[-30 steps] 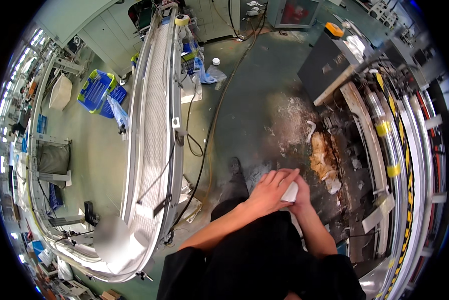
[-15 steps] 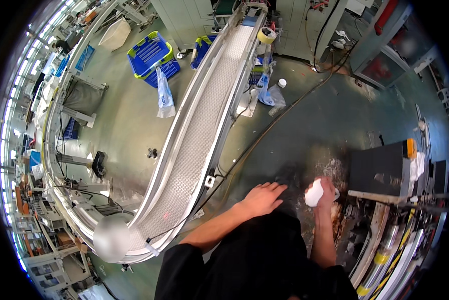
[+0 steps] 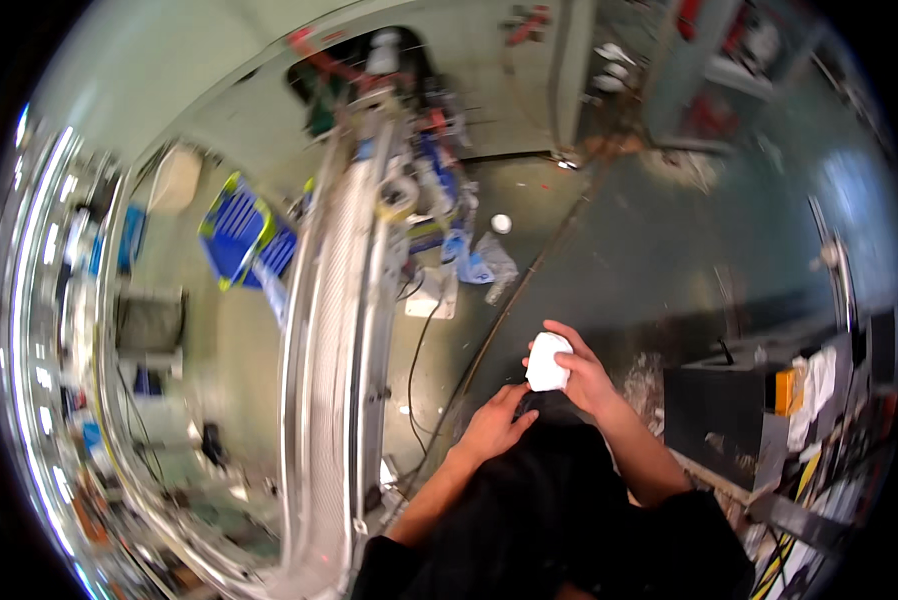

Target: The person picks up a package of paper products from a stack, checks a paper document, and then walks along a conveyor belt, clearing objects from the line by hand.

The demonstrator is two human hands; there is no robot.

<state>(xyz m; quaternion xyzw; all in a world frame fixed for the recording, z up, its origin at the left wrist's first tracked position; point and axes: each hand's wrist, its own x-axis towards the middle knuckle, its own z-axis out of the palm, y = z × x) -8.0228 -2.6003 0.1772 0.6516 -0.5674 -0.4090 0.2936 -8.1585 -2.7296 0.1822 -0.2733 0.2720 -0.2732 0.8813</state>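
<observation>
My right hand (image 3: pixel 581 378) is closed around a crumpled white cloth (image 3: pixel 547 361), held in front of my dark-clothed body. My left hand (image 3: pixel 494 423) sits just below and left of it, fingers loosely together, holding nothing, its fingertips near the cloth's lower edge. Both forearms come up from the lower edge over my dark clothing. The picture is blurred by motion.
A long curved conveyor (image 3: pixel 334 350) runs down the left. Blue crates (image 3: pixel 239 240) lie beyond it. A cable (image 3: pixel 509 300) crosses the green floor. A plastic bag (image 3: pixel 484 262) and a small white round object (image 3: pixel 501 223) lie on the floor. A dark machine box (image 3: pixel 729 415) stands at right.
The view has swung sharply, so the conveyor now runs nearly upright. My right hand still holds the white cloth; my left hand has dropped slightly below it.
</observation>
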